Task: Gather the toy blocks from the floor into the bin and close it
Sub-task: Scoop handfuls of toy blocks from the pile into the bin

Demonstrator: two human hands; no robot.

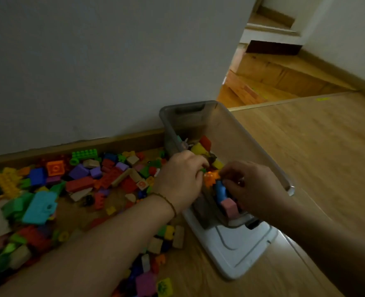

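A clear grey plastic bin (252, 144) stands open on the wooden floor by the wall, with several coloured blocks inside it. Both hands are over the bin's near half. My left hand (181, 176) reaches in from the left with its fingers curled around small blocks. My right hand (252, 185) is closed on blocks next to an orange piece (209, 179) and a blue block (220, 190). A pink block (228, 207) lies in the bin's near end. A big pile of toy blocks (59, 189) covers the floor to the left. The white lid (237, 249) lies flat under the bin's near end.
A grey wall with a wooden skirting board (70, 146) runs behind the pile. Wooden steps (273, 78) lead away at the upper right. Bare wooden floor (316, 146) stretches to the right of the bin.
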